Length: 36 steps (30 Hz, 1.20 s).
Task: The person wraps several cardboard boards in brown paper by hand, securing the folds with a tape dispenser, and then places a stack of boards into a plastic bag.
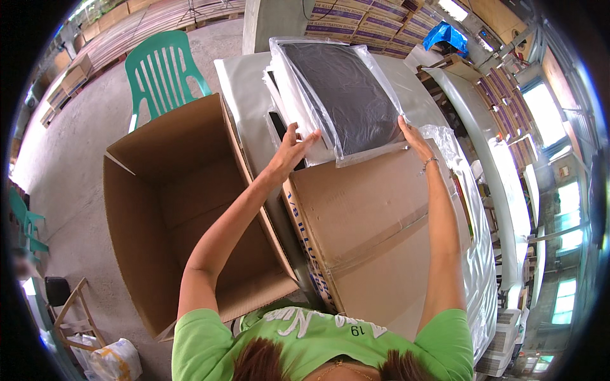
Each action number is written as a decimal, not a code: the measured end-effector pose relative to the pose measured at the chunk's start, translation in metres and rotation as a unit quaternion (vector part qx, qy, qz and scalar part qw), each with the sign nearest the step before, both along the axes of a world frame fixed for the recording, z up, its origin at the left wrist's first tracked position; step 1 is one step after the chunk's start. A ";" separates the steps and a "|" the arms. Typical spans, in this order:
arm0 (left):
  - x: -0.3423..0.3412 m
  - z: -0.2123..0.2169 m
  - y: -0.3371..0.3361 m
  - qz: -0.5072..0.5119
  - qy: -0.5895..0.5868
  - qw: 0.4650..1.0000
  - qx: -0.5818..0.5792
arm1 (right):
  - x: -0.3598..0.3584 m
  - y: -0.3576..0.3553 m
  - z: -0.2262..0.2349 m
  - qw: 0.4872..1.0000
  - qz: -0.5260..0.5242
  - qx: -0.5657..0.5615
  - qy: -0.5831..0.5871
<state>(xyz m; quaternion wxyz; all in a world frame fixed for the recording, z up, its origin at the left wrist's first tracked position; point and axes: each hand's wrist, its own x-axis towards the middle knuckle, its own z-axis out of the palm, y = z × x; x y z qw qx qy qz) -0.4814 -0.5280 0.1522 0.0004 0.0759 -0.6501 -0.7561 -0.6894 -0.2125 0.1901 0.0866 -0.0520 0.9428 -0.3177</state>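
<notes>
A flat pack of dark sheets in clear plastic (346,89) lies on top of a stack of similar plastic-wrapped packs (286,95). My left hand (292,154) is at the pack's near left edge, its thumb and fingers bent against the plastic. On the opposite edge, my right hand (414,138) grips the near right corner with its fingertips. The pack's near end overlaps a closed brown carton (375,216), over which both my forearms reach. To the left of that carton stands an open, empty cardboard box (171,197).
A grey-covered table (244,82) carries the stack. Behind the open box is a green plastic chair (162,73). Stacked cartons (356,22) line the back, and crumpled clear plastic (480,254) hangs along the right side. A white plastic bundle (117,360) sits on the floor at lower left.
</notes>
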 end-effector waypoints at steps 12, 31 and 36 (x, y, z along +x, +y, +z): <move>-0.016 -0.006 0.026 0.048 0.020 0.998 0.038 | -0.024 0.028 -0.001 0.976 -0.004 -0.191 -0.102; -0.017 -0.003 -0.039 -0.029 -0.005 0.993 0.117 | 0.090 -0.030 0.033 0.984 0.012 -0.180 -0.015; 0.054 0.026 -0.004 0.001 -0.009 1.000 0.006 | 0.135 -0.001 0.017 0.985 0.015 -0.169 -0.013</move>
